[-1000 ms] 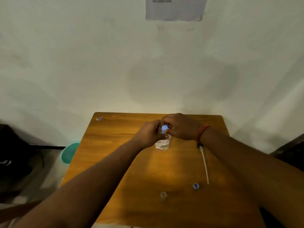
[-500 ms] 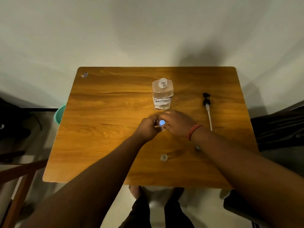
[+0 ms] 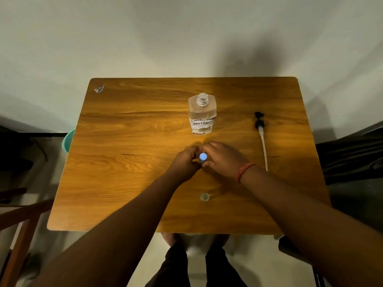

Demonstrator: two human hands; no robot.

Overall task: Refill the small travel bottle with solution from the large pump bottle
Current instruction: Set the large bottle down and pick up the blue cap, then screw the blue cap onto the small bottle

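Standing mid-table between both hands, the small travel bottle with its round blue cap is gripped by the left hand while the right hand pinches what seems to be the cap. Cross-threading it would cause leaks. The uncapped clear large bottle labelled "solution", just behind on the wooden table, could be knocked and spill.

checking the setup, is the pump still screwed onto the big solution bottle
No, the large bottle stands with its neck open, and the pump lies on the table to its right.
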